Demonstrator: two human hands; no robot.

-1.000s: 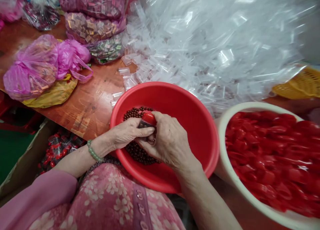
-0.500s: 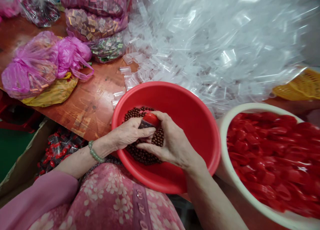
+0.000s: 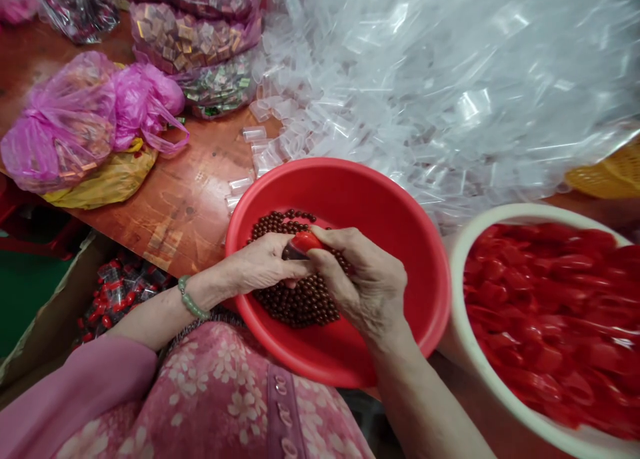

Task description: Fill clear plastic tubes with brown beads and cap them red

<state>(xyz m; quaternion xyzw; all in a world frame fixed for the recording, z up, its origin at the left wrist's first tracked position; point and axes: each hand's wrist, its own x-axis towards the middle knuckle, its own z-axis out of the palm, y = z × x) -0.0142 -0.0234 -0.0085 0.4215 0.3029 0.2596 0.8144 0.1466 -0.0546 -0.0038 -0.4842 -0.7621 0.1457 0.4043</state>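
Observation:
My left hand (image 3: 260,264), a green bead bracelet (image 3: 189,300) on its wrist, is closed around a small container (image 3: 293,250) with dark contents. Its red cap (image 3: 307,241) is pinched between the thumb and fingers of my right hand (image 3: 365,279). Fingers hide much of the container. Both hands are over a red basin (image 3: 400,219), above a heap of small round brown beads (image 3: 300,306) in its left part.
Beyond the basin lies a large pile of clear plastic tubes (image 3: 360,119). To the right, a white tub (image 3: 457,292) holds red plastic caps (image 3: 545,326). Pink bags (image 3: 65,126) lie at left. Below them, a cardboard box (image 3: 55,319) contains red-capped containers (image 3: 113,286).
My right hand has turned over and moved slightly right, from cupping the container to pinching its red cap. My left hand keeps its hold. The view has shifted slightly.

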